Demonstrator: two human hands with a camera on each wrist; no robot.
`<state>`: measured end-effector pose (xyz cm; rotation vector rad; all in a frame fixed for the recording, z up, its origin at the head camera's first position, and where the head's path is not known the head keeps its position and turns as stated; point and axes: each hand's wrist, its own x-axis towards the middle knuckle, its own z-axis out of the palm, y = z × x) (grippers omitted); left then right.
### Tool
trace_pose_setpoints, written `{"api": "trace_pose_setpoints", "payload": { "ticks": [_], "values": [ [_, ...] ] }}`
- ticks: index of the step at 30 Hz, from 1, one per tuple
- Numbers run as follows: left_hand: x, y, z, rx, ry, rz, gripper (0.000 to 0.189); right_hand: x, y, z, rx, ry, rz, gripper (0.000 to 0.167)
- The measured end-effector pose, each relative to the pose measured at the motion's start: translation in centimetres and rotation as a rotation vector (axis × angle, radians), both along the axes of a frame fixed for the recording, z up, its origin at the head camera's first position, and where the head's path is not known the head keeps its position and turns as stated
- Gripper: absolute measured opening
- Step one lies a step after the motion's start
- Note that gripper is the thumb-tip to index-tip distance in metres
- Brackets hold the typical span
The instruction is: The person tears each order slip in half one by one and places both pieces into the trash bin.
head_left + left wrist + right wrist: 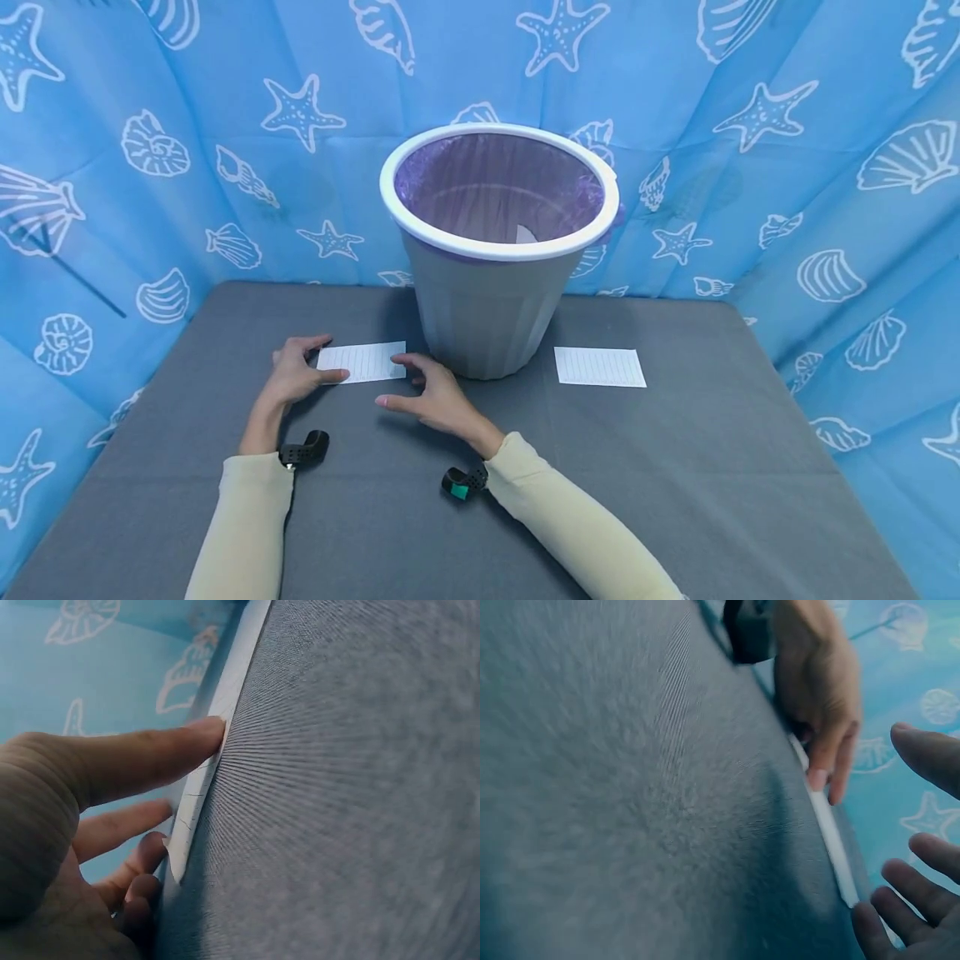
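Observation:
A white lined slip of paper [363, 362] lies on the grey cloth, left of the bin. My left hand [297, 372] spans its left end, thumb tip touching the near edge and the fingers around the far left corner. In the left wrist view the thumb presses on the paper [196, 791], whose corner bends up slightly by the fingers. My right hand [435, 398] hovers at the right end of the slip with thumb and fingers spread, holding nothing. From the right wrist, the fingers [911, 896] appear beside the paper's end; contact is unclear.
A grey bin [487, 308] with a white rim and purple liner stands at the back middle; a white piece [525, 235] shows inside. Another lined slip [600, 367] lies right of it. A blue shell-patterned curtain [480, 50] hangs behind the grey-covered table [675, 467].

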<state>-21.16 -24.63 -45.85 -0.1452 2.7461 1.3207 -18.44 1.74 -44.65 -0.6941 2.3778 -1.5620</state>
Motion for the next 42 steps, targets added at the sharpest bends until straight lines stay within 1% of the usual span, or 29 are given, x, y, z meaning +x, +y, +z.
{"api": "trace_pose_setpoints", "payload": {
  "ticks": [5,8,11,14,16,20,23,27,31,34,36,40,42],
  "values": [
    [0.1,-0.1,0.4,-0.005,-0.041,-0.022,0.061,-0.9,-1.7,-0.2,0.102,0.052,-0.027,0.068],
    [0.2,-0.2,0.8,-0.012,-0.069,-0.041,0.053,-1.4,-2.4,-0.3,0.148,0.065,-0.035,0.070],
    [0.4,-0.3,1.2,-0.028,-0.098,-0.057,0.050,-1.9,-3.0,-0.4,0.186,0.065,-0.039,0.070],
    [0.6,-0.3,1.5,-0.032,-0.104,-0.074,0.053,-2.2,-3.6,-0.7,0.243,0.073,-0.041,0.071],
    [0.7,-0.3,1.5,-0.025,-0.086,-0.083,0.057,-2.4,-3.8,-0.8,0.279,0.082,-0.041,0.071],
    [0.7,-0.3,1.3,-0.038,-0.012,-0.116,0.062,-2.4,-4.1,-1.0,0.332,0.105,-0.048,0.068],
    [0.7,-0.2,1.2,-0.053,0.036,-0.155,0.055,-2.3,-4.1,-0.9,0.352,0.124,-0.050,0.065],
    [0.8,-0.2,1.4,-0.039,0.056,-0.200,0.034,-2.0,-4.1,-0.8,0.332,0.140,-0.061,0.059],
    [1.1,-0.7,2.3,-0.021,0.089,-0.264,0.022,-1.4,-3.8,-0.4,0.304,0.146,-0.094,0.053],
    [1.5,-1.0,3.3,0.010,0.112,-0.311,0.017,-0.8,-3.6,0.1,0.275,0.164,-0.117,0.046],
    [1.7,-1.0,4.1,0.038,0.117,-0.332,0.016,-0.4,-3.3,0.7,0.236,0.170,-0.136,0.038],
    [2.1,-0.3,5.7,0.104,0.105,-0.341,0.017,0.3,-2.5,2.2,0.094,0.183,-0.175,0.016],
    [2.4,0.3,6.6,0.118,0.116,-0.340,0.017,0.6,-2.0,3.1,0.029,0.195,-0.193,0.010]
  ]
}}
